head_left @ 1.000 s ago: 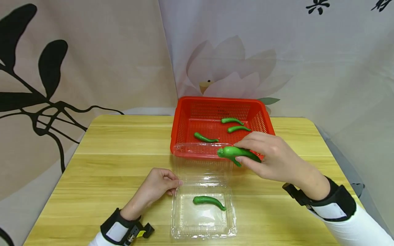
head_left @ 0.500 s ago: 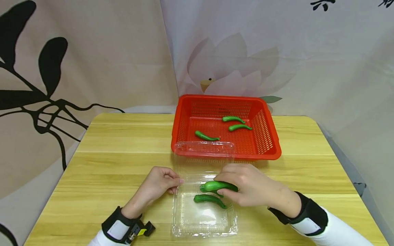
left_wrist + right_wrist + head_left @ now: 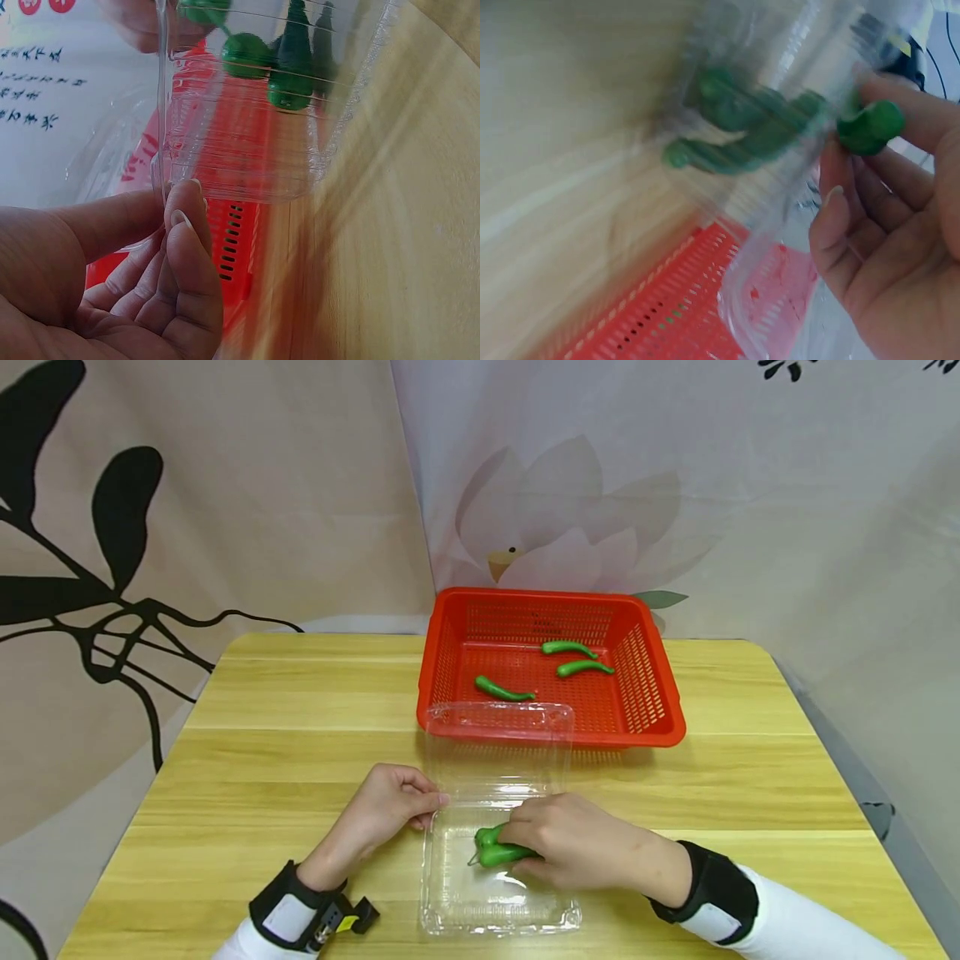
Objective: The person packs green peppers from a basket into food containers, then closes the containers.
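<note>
An opened clear plastic clamshell box (image 3: 457, 906) stands on the table, its lid (image 3: 498, 760) tipped back onto the red basket. My left hand (image 3: 397, 802) pinches the box's left edge near the hinge between thumb and fingertips. Low over the box base, my right hand (image 3: 577, 843) holds a green chili pepper (image 3: 501, 856) between thumb and fingers. Another pepper (image 3: 487, 836) shows just behind it. Through the clear wall in the right wrist view, peppers (image 3: 742, 150) lie in the box beside the held one. My right hand partly covers them in the head view.
Behind the box stands a red slotted basket (image 3: 645, 693) with three green peppers (image 3: 504, 690) in it. The wooden table (image 3: 300, 710) extends to both sides. A printed cloth (image 3: 300, 485) hangs behind the table.
My right hand has come from over the basket down and left into the box, carrying peppers. One of them now appears to be out of its grip. The left hand has stayed put.
</note>
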The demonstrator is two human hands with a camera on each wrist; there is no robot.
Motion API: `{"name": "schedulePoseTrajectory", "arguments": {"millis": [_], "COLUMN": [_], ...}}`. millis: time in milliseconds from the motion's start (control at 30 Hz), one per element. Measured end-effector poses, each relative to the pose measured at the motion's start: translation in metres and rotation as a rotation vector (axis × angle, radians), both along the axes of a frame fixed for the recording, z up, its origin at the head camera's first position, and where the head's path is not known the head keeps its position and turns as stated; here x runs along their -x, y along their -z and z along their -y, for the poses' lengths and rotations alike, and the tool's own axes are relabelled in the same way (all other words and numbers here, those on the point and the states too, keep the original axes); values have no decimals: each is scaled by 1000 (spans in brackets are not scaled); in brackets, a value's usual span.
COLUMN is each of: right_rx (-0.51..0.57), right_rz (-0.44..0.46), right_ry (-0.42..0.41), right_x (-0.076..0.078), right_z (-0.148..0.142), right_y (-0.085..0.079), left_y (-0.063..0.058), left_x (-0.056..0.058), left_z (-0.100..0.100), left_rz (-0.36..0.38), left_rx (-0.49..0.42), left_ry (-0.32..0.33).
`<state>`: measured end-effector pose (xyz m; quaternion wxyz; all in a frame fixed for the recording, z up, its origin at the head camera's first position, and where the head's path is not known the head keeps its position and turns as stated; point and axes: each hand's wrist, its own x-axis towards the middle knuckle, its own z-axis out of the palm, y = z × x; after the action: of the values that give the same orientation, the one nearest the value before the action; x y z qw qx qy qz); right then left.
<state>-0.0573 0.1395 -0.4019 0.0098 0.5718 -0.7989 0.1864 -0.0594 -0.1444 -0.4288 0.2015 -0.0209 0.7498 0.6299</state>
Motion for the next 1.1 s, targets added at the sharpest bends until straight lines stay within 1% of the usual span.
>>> {"name": "schedulePoseTrajectory", "arguments": {"millis": [200,533,800,1100], "right_rx": [-87,-160,-152,-125], "right_rz": [-21,-14,-29,-8], "right_ry": [-18,-31,-35,-18], "right_x": [-3,-8,-9,-8], "right_z": [6,13,15,13], "right_y": [8,16,19,10], "left_y": [0,0,1,2], "left_x": [0,0,-1,0], "left_z": [0,-1,-2,-2], "left_rz": [-2,-1,-2,-3], "left_rx": [-11,-11,11,8], "left_ry": [2,-10,-26,-29]}}
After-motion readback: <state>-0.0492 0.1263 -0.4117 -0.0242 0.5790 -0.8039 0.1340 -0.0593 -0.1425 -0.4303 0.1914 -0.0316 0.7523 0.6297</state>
